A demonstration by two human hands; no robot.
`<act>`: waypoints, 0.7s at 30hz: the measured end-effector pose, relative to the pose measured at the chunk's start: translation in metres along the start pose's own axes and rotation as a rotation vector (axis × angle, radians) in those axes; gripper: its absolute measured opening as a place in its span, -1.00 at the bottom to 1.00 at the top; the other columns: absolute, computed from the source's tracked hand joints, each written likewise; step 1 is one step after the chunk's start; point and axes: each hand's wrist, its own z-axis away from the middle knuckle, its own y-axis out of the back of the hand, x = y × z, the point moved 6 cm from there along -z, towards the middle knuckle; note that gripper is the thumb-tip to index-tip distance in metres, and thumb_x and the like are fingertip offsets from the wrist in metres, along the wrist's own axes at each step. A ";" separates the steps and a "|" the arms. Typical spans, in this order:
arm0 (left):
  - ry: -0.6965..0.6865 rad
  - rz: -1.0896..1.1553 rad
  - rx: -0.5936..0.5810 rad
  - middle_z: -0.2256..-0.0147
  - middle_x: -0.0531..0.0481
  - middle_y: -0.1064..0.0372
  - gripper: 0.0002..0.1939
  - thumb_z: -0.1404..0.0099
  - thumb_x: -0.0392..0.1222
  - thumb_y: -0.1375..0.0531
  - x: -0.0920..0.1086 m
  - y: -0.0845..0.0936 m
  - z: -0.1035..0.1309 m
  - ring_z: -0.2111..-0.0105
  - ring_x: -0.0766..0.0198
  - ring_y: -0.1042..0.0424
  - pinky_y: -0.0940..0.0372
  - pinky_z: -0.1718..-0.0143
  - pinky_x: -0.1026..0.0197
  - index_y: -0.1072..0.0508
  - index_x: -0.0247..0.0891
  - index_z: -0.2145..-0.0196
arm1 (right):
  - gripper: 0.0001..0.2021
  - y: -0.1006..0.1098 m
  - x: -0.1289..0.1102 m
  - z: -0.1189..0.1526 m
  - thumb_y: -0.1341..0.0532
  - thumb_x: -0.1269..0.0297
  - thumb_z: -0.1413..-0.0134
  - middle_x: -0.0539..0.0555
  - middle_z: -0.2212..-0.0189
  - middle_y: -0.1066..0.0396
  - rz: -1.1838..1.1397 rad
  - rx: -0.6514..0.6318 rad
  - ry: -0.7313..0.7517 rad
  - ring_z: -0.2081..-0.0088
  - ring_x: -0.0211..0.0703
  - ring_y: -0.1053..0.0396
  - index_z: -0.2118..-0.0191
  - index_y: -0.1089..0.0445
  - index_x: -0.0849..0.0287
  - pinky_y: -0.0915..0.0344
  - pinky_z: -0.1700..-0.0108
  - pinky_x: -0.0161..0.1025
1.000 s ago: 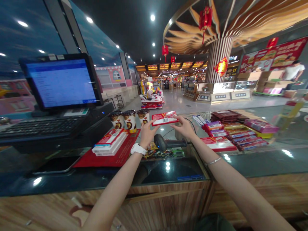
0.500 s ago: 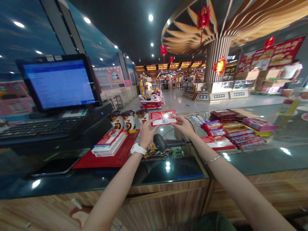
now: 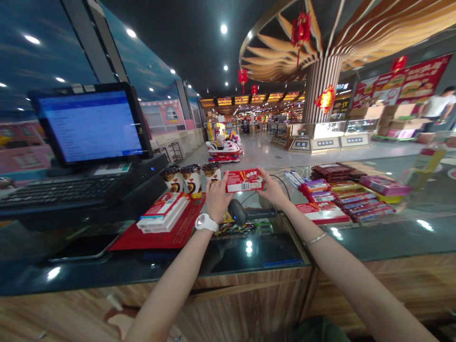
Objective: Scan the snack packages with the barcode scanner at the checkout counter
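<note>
Between both hands, above the counter, a flat red snack box (image 3: 244, 180) is held up with its printed side and barcode facing me. My left hand (image 3: 218, 199), with a white watch at the wrist, grips the box's left end. The right end is pinched by my right hand (image 3: 272, 189). Just below the box, a black barcode scanner (image 3: 254, 213) lies on its side over the glass counter. To the left, a stack of red and white boxes (image 3: 164, 211) rests on a red mat (image 3: 149, 240), with several lidded cups (image 3: 192, 180) behind it.
A monitor (image 3: 92, 126) and black keyboard (image 3: 60, 190) fill the left side; a phone (image 3: 85, 248) lies in front. Rows of wrapped snack bars (image 3: 363, 202) and another red box (image 3: 322, 212) lie on the right. A person (image 3: 437, 107) stands beside cartons in the far right background.
The box has dropped slightly and tilted, so more of its red printed face shows. My left hand has turned, its fingers now at the box's upper left edge.
</note>
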 end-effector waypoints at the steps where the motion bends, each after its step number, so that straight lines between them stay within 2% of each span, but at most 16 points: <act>1: 0.000 -0.008 -0.001 0.08 -0.16 -0.49 -0.28 -0.31 -0.09 -0.19 0.000 0.000 0.000 0.01 0.02 -0.43 0.02 -0.30 -0.08 -0.07 -0.22 -0.35 | -0.16 0.001 -0.001 0.000 -0.26 0.36 0.04 0.07 0.03 -0.49 0.054 0.004 0.006 0.07 -0.01 -0.47 -0.38 0.03 0.03 -0.36 -0.03 -0.09; 3: 0.001 -0.022 0.000 0.09 -0.15 -0.49 -0.29 -0.30 -0.12 -0.19 0.001 -0.001 0.001 0.01 0.02 -0.43 0.03 -0.31 -0.08 -0.08 -0.20 -0.35 | -0.20 0.002 -0.003 0.001 -0.26 0.37 0.05 0.13 0.03 -0.47 0.165 0.029 0.024 0.04 0.05 -0.45 -0.35 -0.05 0.07 -0.35 -0.04 -0.04; 6: -0.004 -0.037 0.012 0.04 -0.17 -0.46 -0.27 -0.28 -0.14 -0.21 0.002 -0.001 0.001 -0.04 0.01 -0.40 0.03 -0.31 -0.09 -0.08 -0.21 -0.34 | -0.27 0.006 -0.010 0.002 -0.26 0.37 0.06 0.24 -0.13 -0.32 0.278 0.102 0.112 -0.12 0.12 -0.33 -0.29 -0.14 0.15 -0.27 -0.15 0.01; 10: -0.032 -0.031 0.053 -0.23 -0.25 -0.22 -0.28 -0.25 -0.18 -0.22 0.003 0.003 0.001 -0.25 -0.03 -0.19 0.08 -0.35 -0.11 -0.12 -0.26 -0.32 | -0.28 0.007 -0.018 0.004 -0.24 0.38 0.01 0.21 -0.31 -0.09 0.320 0.127 0.232 -0.28 0.09 -0.13 -0.31 -0.09 0.11 -0.12 -0.28 0.04; 13: -0.087 -0.037 0.053 -0.33 -0.19 -0.06 -0.28 -0.25 -0.25 -0.18 0.004 0.005 0.002 -0.31 0.00 -0.08 0.22 -0.39 -0.16 -0.08 -0.23 -0.34 | -0.28 0.006 -0.020 0.005 -0.21 0.37 -0.04 0.18 -0.32 -0.11 0.350 0.107 0.246 -0.29 0.08 -0.12 -0.34 -0.04 0.08 -0.09 -0.29 0.07; 15: -0.124 -0.050 0.036 -0.33 -0.16 -0.06 -0.29 -0.26 -0.27 -0.15 0.005 0.006 0.002 -0.32 0.02 -0.07 0.27 -0.39 -0.17 -0.08 -0.19 -0.34 | -0.28 0.006 -0.020 0.006 -0.21 0.37 -0.05 0.18 -0.31 -0.13 0.371 0.103 0.241 -0.28 0.09 -0.13 -0.34 -0.04 0.08 -0.09 -0.29 0.08; 21: -0.171 -0.066 -0.001 -0.31 -0.14 -0.11 -0.31 -0.26 -0.28 -0.17 0.003 0.002 0.001 -0.32 0.01 -0.08 0.23 -0.39 -0.19 -0.15 -0.12 -0.32 | -0.26 0.003 -0.019 0.007 -0.21 0.37 -0.05 0.19 -0.32 -0.12 0.379 0.081 0.235 -0.27 0.09 -0.15 -0.36 -0.02 0.08 -0.10 -0.28 0.09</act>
